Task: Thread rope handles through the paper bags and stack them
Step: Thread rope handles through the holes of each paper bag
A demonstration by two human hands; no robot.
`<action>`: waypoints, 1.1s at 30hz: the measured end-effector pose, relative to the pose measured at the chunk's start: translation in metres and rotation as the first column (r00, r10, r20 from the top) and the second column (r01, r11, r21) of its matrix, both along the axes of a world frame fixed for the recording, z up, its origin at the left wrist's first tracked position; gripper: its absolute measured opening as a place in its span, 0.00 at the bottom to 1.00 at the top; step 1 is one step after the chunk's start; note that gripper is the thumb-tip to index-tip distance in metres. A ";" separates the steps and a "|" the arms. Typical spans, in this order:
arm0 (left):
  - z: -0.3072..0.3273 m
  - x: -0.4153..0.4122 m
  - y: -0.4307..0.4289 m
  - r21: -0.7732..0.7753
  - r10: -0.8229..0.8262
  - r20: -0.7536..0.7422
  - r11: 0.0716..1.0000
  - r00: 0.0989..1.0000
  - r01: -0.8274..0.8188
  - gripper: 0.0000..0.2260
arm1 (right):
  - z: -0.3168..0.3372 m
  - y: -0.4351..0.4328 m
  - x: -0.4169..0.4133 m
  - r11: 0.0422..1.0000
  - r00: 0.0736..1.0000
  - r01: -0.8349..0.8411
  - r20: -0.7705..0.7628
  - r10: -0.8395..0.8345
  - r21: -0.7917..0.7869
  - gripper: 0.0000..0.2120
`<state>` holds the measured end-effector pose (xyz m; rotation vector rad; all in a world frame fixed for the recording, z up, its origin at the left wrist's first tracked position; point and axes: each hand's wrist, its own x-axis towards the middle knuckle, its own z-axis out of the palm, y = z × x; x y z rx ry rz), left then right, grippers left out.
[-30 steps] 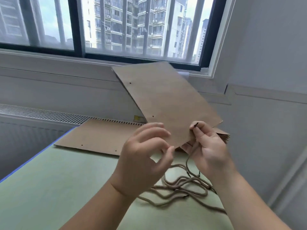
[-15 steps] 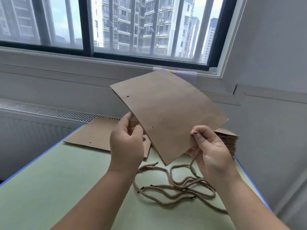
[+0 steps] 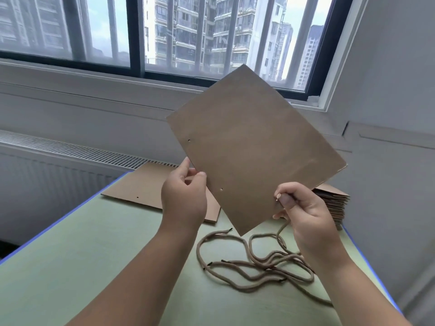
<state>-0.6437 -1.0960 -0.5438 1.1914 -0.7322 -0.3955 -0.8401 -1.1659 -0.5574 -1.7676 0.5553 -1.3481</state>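
Bag (image 3: 254,147) aloft, left hand (image 3: 183,198) pinching its holed edge, right hand (image 3: 303,212) apparently pinching rope (image 3: 279,230) and lower edge.

Barred window (image 3: 179,36) above radiator (image 3: 70,151), green table (image 3: 94,255).

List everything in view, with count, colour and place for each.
table: one, pale green with a blue edge, filling the foreground.
held bag: one, brown, flat, raised over the table.
flat bag: at least one, brown, lying at the table's far side.
bag stack: one pile, brown, at the table's right edge.
loose ropes: several, tan with dark tips, tangled on the table.
held rope: one, tan, hanging down to the tangle.
window: one, dark-framed, on the far wall.
grille: one, white, below the window, left.
left hand: one, pinches the held bag's left edge.
right hand: one, pinches the held rope's end.
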 end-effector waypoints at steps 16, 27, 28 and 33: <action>0.007 0.008 0.003 -0.033 -0.103 -0.271 0.995 0.957 0.098 0.09 | 0.001 0.006 -0.001 0.993 0.984 -0.004 -0.176 -0.017 -0.117 0.11; 0.020 0.030 0.011 -0.153 0.003 -0.220 0.988 0.975 -0.037 0.06 | -0.004 0.001 0.000 0.999 0.982 0.030 -0.186 -0.036 -0.034 0.23; 0.021 0.032 0.011 -0.172 -0.016 -0.224 0.985 0.974 -0.024 0.07 | -0.004 0.001 0.002 0.999 0.982 0.032 -0.186 -0.036 -0.020 0.24; 0.022 0.032 0.009 -0.233 0.086 -0.114 0.966 0.990 -0.110 0.10 | -0.004 0.001 0.006 0.983 0.995 0.013 -0.104 0.007 0.184 0.19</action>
